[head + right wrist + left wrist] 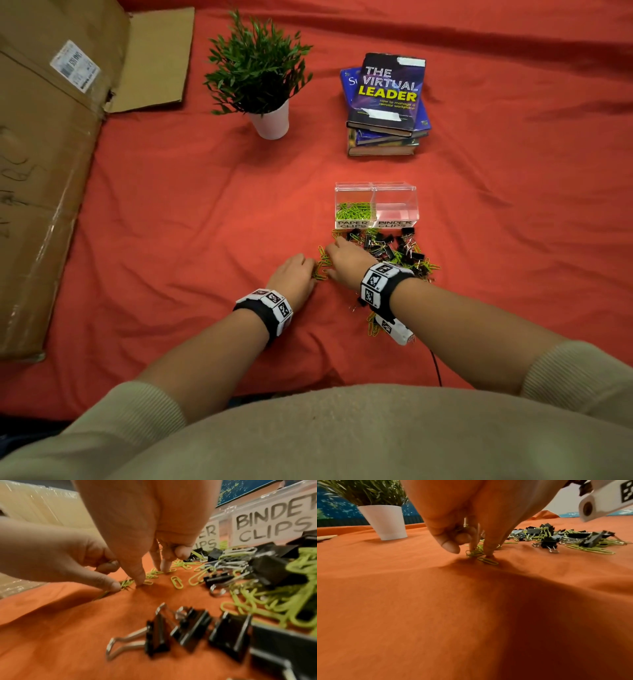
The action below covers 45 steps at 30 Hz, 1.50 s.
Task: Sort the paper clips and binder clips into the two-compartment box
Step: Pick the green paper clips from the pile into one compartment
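A clear two-compartment box point(375, 187) stands on the red cloth. Its left half, labelled PAPER CLIPS, holds green paper clips point(354, 210); its right half, labelled BINDER CLIPS point(271, 526), looks bare. In front of it lies a mixed pile of black binder clips point(394, 246) and green paper clips point(274, 601). At the pile's left edge my left hand point(308, 274) pinches a few green paper clips point(474, 553) between thumb and curled fingers. Just right of it, my right hand point(330, 260) presses its thumb and fingertips point(163, 568) down on loose paper clips point(152, 574).
A potted plant in a white pot point(270, 120) stands at the back, left of centre. A stack of books point(387, 102) lies behind the box. A flattened cardboard box point(51, 154) covers the left side. More clips lie under my right wrist point(373, 322).
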Motion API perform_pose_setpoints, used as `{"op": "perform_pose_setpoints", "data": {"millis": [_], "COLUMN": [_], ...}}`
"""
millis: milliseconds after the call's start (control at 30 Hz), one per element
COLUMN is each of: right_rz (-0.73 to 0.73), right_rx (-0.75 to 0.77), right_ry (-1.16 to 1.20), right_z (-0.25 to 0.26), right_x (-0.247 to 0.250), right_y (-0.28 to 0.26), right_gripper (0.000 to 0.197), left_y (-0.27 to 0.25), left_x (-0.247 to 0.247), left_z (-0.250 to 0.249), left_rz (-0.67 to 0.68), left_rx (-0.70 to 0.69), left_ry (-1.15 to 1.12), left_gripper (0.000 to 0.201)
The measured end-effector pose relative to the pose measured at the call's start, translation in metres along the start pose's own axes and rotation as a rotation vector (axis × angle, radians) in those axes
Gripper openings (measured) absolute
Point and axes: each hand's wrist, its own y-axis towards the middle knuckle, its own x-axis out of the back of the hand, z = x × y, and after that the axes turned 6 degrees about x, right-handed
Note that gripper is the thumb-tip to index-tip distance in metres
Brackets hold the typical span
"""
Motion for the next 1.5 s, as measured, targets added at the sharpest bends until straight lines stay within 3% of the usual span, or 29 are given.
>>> {"op": "perform_pose_setpoints", "data": {"millis": [200,433,600,667,767,867,1033,1167,1333,1400,1500], "right_rz": [-0.017,0.030,0.087,0.051,-0.054,-0.145,-0.294,-0.220,-0.353,-0.289,-0.065], "right_rx": [0.037,-0.032,-0.115,-0.162,-0.244,-0.263,-0.255,-0.210,-0.155,-0.178,-0.204], "right_ry": [-0.091,-0.077,0.145,0.307,0.512,0.574,0.352,0.206,0.193,0.220,0.184], "right_z": [0.006,0.007,-0.005,-0.011,-0.020,-0.029,-0.043,-0.044,-0.037,-0.035,-0.030], "right_x": [-0.012,-0.015,-0.002,0.010,0.036,0.071,0.109,0.104,0.089,0.068,0.036], "right_y": [-0.004,-0.014,-0.023,-0.026,-0.022,-0.009,0.021,0.024,-0.007,-0.021,-0.033], "right_gripper": [0.029,0.030,0.022,0.005,0.003,0.004,0.006,0.013,0.014,0.015,0.018], "left_y": [0.000,-0.001,0.000,0.000,0.000,0.001,0.002,0.014,0.049,0.068,0.096], "left_x": [0.001,-0.001,0.000,0.002,0.005,0.007,0.012,0.037,0.081,0.095,0.104], "left_z": [0.003,0.007,0.004,0.003,0.002,0.002,0.000,-0.014,-0.039,-0.049,-0.064], "left_rz": [-0.010,0.038,0.079,0.096,0.127,0.152,0.155,0.136,0.059,0.034,0.036], "left_rx": [0.035,0.048,0.038,0.012,0.001,-0.013,0.018,0.054,0.004,-0.007,-0.009], "left_ry": [-0.027,-0.023,0.023,0.040,-0.003,-0.072,-0.248,-0.371,-0.437,-0.460,-0.393], "left_gripper": [0.030,0.026,0.026,0.022,0.020,0.019,0.012,0.009,0.009,0.010,0.011]}}
